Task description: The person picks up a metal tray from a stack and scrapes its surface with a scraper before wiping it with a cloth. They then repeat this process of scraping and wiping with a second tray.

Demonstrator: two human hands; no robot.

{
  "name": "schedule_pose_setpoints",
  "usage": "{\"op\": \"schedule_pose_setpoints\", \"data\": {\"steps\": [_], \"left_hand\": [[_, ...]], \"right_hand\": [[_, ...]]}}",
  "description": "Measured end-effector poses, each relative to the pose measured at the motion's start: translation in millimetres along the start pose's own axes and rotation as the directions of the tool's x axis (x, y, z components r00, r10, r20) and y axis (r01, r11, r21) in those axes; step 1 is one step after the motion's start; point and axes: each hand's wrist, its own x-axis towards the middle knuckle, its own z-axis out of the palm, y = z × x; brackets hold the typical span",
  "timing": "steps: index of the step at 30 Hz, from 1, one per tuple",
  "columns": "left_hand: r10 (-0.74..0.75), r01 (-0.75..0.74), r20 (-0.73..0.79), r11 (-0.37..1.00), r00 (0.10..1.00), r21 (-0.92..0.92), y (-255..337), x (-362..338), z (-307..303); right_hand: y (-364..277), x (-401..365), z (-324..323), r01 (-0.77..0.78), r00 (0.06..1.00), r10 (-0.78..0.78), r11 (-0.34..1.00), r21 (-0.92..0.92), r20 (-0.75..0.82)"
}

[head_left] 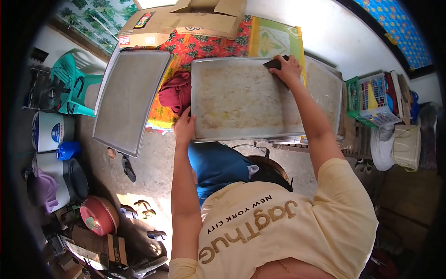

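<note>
A large metal tray (239, 100) with brown stains and a few yellowish spots lies flat in front of me. My left hand (185, 124) is closed on its left rim near the lower corner. My right hand (289, 70) grips a dark, flat scraper-like piece (273, 64) against the tray's upper right part. Whether its edge is stiff or soft cannot be made out. Beside the tray's left edge, close above my left hand, a crumpled maroon cloth (176, 93) is bunched up.
Another metal tray (132, 100) lies at the left, over the table's edge. Further trays (323, 90) show at the right. Behind are a cardboard box (204, 23) and a red patterned tablecloth (204, 49). A green chair (74, 83) stands left; plastic baskets (371, 100) stand right.
</note>
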Motion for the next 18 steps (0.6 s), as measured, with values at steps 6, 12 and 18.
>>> {"op": "schedule_pose_setpoints", "data": {"steps": [6,12,18], "left_hand": [[-0.021,0.022,0.029,1.0,0.999,-0.014,-4,3,3],[0.013,-0.013,-0.023,1.0,1.0,0.008,-4,1,4],[0.009,-0.008,-0.021,0.999,1.0,0.031,-2,0,3]], "right_hand": [[-19,-12,-7,0.111,0.993,-0.11,0.994,-0.024,0.029],[-23,-24,-3,0.234,0.972,-0.234,0.972,0.003,0.01],[-32,-28,-8,0.267,0.963,-0.267,0.964,0.01,0.042]]}}
